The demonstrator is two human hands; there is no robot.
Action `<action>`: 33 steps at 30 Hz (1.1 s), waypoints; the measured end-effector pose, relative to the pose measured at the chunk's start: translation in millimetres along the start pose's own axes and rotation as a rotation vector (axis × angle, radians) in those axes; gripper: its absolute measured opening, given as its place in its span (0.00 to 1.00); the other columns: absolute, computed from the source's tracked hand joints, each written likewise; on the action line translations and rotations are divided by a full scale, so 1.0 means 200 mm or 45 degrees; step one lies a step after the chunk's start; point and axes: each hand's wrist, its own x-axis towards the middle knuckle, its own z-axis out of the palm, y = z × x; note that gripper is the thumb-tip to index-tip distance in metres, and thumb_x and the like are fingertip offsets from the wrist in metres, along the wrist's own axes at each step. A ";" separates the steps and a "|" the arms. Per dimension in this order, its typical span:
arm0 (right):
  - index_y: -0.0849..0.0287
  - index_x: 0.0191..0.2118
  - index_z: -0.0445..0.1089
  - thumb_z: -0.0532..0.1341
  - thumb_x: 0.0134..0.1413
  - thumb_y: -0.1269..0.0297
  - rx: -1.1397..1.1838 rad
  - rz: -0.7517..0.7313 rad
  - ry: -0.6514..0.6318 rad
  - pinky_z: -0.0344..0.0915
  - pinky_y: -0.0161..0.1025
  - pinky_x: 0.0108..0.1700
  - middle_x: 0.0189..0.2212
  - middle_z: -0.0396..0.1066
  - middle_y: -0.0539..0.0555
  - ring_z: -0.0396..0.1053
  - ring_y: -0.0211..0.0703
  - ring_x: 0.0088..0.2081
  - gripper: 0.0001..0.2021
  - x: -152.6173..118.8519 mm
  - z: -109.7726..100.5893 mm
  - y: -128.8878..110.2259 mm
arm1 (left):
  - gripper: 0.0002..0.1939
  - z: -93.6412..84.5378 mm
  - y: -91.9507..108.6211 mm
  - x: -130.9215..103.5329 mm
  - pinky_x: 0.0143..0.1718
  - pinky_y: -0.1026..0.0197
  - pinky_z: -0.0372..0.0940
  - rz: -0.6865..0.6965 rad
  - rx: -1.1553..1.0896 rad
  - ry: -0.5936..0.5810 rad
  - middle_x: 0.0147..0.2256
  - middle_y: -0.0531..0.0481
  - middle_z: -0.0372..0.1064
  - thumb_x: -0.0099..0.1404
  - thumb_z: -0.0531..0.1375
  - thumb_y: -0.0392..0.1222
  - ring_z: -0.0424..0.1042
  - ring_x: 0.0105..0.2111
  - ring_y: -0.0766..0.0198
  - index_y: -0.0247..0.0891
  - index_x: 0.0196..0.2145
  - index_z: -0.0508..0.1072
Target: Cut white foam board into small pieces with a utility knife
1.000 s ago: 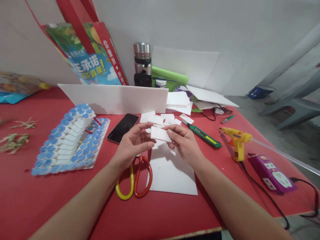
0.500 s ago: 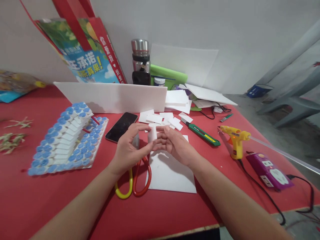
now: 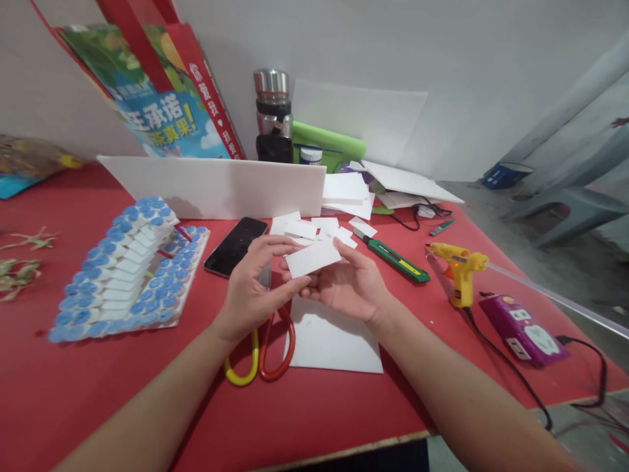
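Observation:
A small white rectangular piece of foam board [image 3: 314,257] is tilted between my hands, its broad face showing. My right hand [image 3: 356,282] grips it, thumb on its upper right corner and fingers beneath. Close around its left end is my left hand [image 3: 258,278], thumb and fingers apart; whether the fingertips touch it is hard to see. Below lies a white sheet [image 3: 334,337]. Scissors with a red and a yellow handle [image 3: 278,354] lie partly under my left hand. Several white foam board pieces [image 3: 301,228] are scattered behind.
A green utility knife [image 3: 398,260], yellow glue gun [image 3: 462,265] and purple power strip [image 3: 523,328] sit on the right. Left are a phone [image 3: 236,246] and a blue-and-white stair model [image 3: 132,275]. A long white board [image 3: 221,189] stands behind, before a steel flask [image 3: 272,108].
The foam board piece has turned from edge-on to showing its broad face. My right hand has rolled palm up beneath it, while my left hand has loosened. The view has shifted slightly.

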 end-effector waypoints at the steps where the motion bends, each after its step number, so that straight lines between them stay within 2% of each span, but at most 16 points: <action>1: 0.58 0.54 0.76 0.62 0.64 0.41 0.010 -0.002 -0.009 0.76 0.47 0.49 0.45 0.81 0.61 0.78 0.51 0.44 0.26 0.00 0.00 0.00 | 0.18 0.00 0.00 0.00 0.62 0.42 0.67 0.001 -0.014 0.010 0.53 0.40 0.74 0.65 0.73 0.42 0.74 0.56 0.48 0.44 0.51 0.78; 5: 0.56 0.53 0.75 0.62 0.66 0.46 -0.056 -0.025 0.052 0.77 0.51 0.49 0.43 0.82 0.59 0.79 0.50 0.42 0.21 0.02 -0.02 0.01 | 0.17 0.00 0.00 -0.01 0.59 0.43 0.68 0.037 0.074 0.058 0.51 0.42 0.76 0.65 0.73 0.41 0.75 0.55 0.48 0.43 0.50 0.78; 9: 0.55 0.51 0.74 0.70 0.60 0.47 -0.259 -0.295 0.213 0.78 0.46 0.46 0.40 0.79 0.54 0.77 0.44 0.37 0.21 0.04 -0.03 0.04 | 0.16 -0.01 0.00 0.00 0.56 0.45 0.69 0.146 0.269 0.088 0.49 0.44 0.77 0.65 0.73 0.42 0.75 0.52 0.50 0.43 0.49 0.77; 12: 0.51 0.62 0.68 0.77 0.51 0.49 -0.505 -0.358 0.350 0.77 0.44 0.40 0.37 0.76 0.49 0.76 0.43 0.34 0.35 0.02 -0.03 0.06 | 0.15 -0.01 0.00 0.00 0.55 0.45 0.69 0.219 0.390 0.068 0.48 0.45 0.79 0.64 0.73 0.43 0.75 0.51 0.49 0.45 0.48 0.78; 14: 0.49 0.69 0.60 0.80 0.48 0.51 -0.687 -0.332 0.411 0.75 0.42 0.36 0.33 0.76 0.47 0.75 0.43 0.31 0.46 0.01 -0.02 0.08 | 0.15 0.00 -0.01 0.00 0.54 0.44 0.68 0.278 0.439 0.045 0.48 0.45 0.80 0.64 0.73 0.42 0.76 0.50 0.48 0.45 0.47 0.79; 15: 0.48 0.71 0.58 0.80 0.48 0.51 -0.753 -0.324 0.428 0.73 0.42 0.35 0.32 0.76 0.47 0.75 0.43 0.30 0.48 0.00 -0.01 0.08 | 0.15 0.00 -0.01 0.00 0.54 0.43 0.68 0.305 0.458 0.039 0.47 0.45 0.80 0.63 0.73 0.41 0.76 0.50 0.48 0.46 0.47 0.79; 17: 0.49 0.69 0.61 0.79 0.49 0.52 -0.807 -0.345 0.440 0.71 0.40 0.32 0.32 0.77 0.47 0.73 0.41 0.29 0.45 -0.01 0.01 0.08 | 0.16 0.00 -0.01 -0.01 0.54 0.43 0.68 0.334 0.481 0.047 0.47 0.45 0.80 0.62 0.74 0.41 0.76 0.49 0.47 0.46 0.47 0.79; 19: 0.52 0.62 0.67 0.78 0.51 0.52 -0.818 -0.409 0.423 0.68 0.38 0.30 0.29 0.75 0.46 0.71 0.39 0.26 0.36 -0.01 0.02 0.08 | 0.16 0.01 0.00 -0.01 0.53 0.43 0.68 0.331 0.486 0.074 0.46 0.46 0.81 0.61 0.75 0.42 0.77 0.48 0.47 0.47 0.46 0.79; 22: 0.56 0.51 0.74 0.69 0.62 0.47 -0.842 -0.542 0.422 0.62 0.36 0.25 0.20 0.67 0.42 0.64 0.35 0.20 0.21 0.00 0.00 0.06 | 0.17 0.01 0.01 0.00 0.52 0.44 0.69 0.332 0.455 0.100 0.45 0.47 0.81 0.60 0.76 0.43 0.78 0.47 0.48 0.47 0.46 0.79; 24: 0.58 0.45 0.75 0.64 0.66 0.44 -0.851 -0.618 0.500 0.59 0.36 0.22 0.17 0.65 0.42 0.62 0.34 0.16 0.19 0.00 -0.03 0.03 | 0.18 0.01 0.03 0.00 0.53 0.44 0.69 0.355 0.436 0.103 0.45 0.47 0.80 0.60 0.77 0.42 0.78 0.47 0.49 0.47 0.46 0.79; 27: 0.59 0.44 0.74 0.64 0.66 0.46 -0.796 -0.739 0.694 0.58 0.36 0.21 0.20 0.71 0.45 0.61 0.33 0.14 0.18 0.01 -0.10 -0.02 | 0.19 0.01 0.04 0.01 0.54 0.44 0.68 0.385 0.420 0.100 0.46 0.47 0.80 0.60 0.77 0.42 0.77 0.47 0.49 0.47 0.48 0.78; 29: 0.58 0.46 0.73 0.66 0.63 0.50 -0.691 -0.802 0.755 0.62 0.36 0.23 0.24 0.75 0.47 0.63 0.33 0.17 0.16 0.01 -0.13 -0.06 | 0.19 0.00 0.04 0.01 0.54 0.44 0.68 0.390 0.419 0.103 0.46 0.46 0.80 0.61 0.76 0.42 0.77 0.48 0.49 0.47 0.48 0.78; 31: 0.57 0.47 0.73 0.68 0.59 0.53 -0.603 -0.802 0.737 0.67 0.36 0.26 0.30 0.78 0.50 0.68 0.35 0.21 0.16 0.01 -0.13 -0.08 | 0.19 0.00 0.03 0.01 0.54 0.43 0.69 0.379 0.425 0.107 0.46 0.46 0.80 0.61 0.76 0.43 0.77 0.48 0.49 0.47 0.48 0.78; 33: 0.57 0.47 0.74 0.70 0.56 0.53 -0.569 -0.724 0.657 0.71 0.37 0.29 0.34 0.78 0.51 0.72 0.37 0.28 0.17 0.01 -0.11 -0.07 | 0.18 0.00 0.03 0.01 0.53 0.43 0.69 0.348 0.429 0.113 0.46 0.46 0.80 0.61 0.76 0.44 0.77 0.47 0.49 0.46 0.47 0.79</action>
